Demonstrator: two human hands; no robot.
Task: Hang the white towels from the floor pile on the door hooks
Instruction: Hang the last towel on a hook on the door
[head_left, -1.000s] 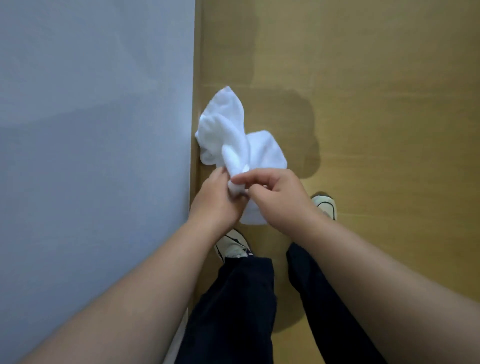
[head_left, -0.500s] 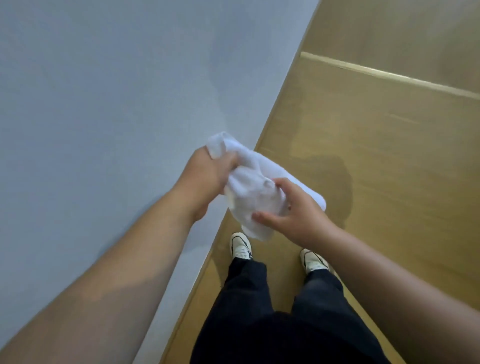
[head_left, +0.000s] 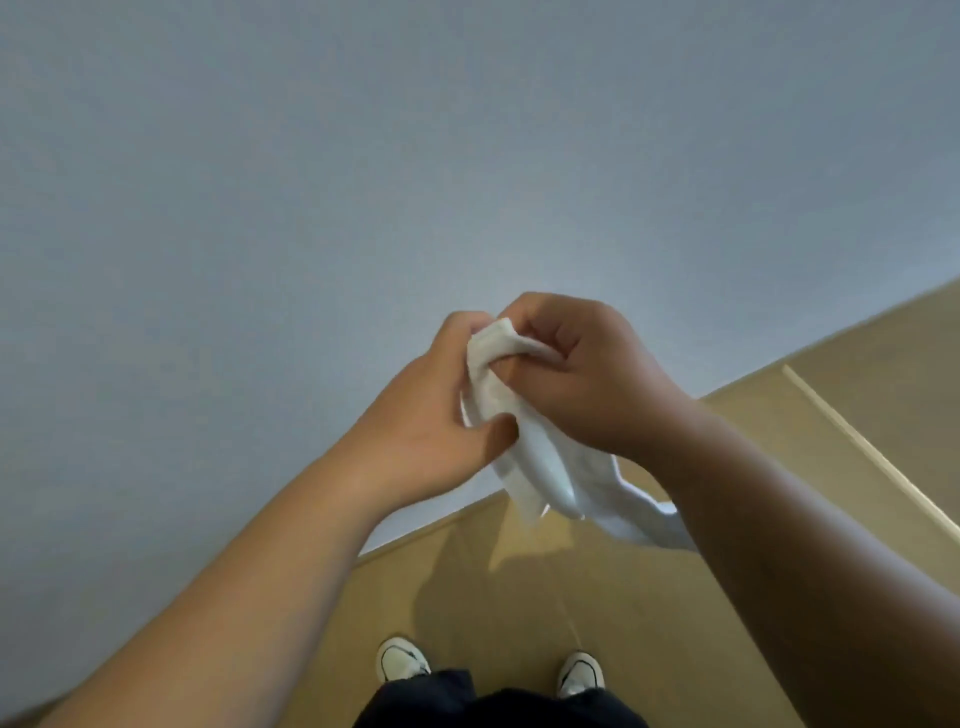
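A small white towel (head_left: 540, 457) hangs bunched between both hands in front of the grey wall. My left hand (head_left: 436, 421) grips its upper left part, fingers curled round the cloth. My right hand (head_left: 587, 379) pinches the top edge from the right, and the loose end trails down under my right wrist. No door hooks and no floor pile are in view.
A plain grey wall (head_left: 363, 182) fills the upper view and meets the wooden floor (head_left: 467, 587) along a slanted line. A pale wooden strip (head_left: 872, 447) crosses the floor at right. My two white shoes (head_left: 400, 662) stand on the floor below.
The view has turned up and toward the wall. Both hands have risen with the towel and drawn close together at its top edge.
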